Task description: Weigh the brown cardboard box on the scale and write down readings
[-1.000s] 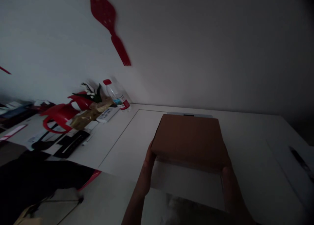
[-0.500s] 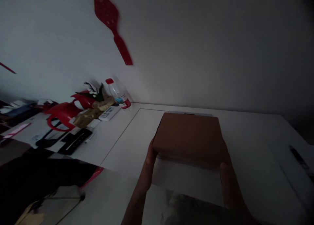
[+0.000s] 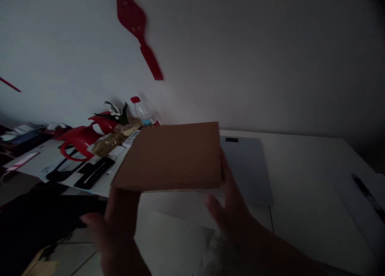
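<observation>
A: And here's the brown rectangular cardboard box, dead centre, carried between two bare hands over the white table!

B: Its broad top is towards us and its near edge runs almost level. Which hand has what?

A: The left hand is in at the near left corner, fingers reaching up underneath, thumb sticking well out to the side. The fingertips are hidden, so I can't tell how they're spread.

B: And the right hand?

A: Pressed along the box's right side, fingers close together against it, thumb standing apart just below the near edge. So the box is clamped between the pair of them.

B: Just right of the box there's a flat grey panel with rounded corners, lying on the table, a small black rectangle near its far edge.

A: Far left, it's crowded! A glossy red jug with a looped handle, a flat black object with a slot, and behind the box a clear plastic bottle with a red cap, its base out of sight.

B: Over on the right, well apart from the hands, a slim dark pen-like object, too blurred to name.
</observation>
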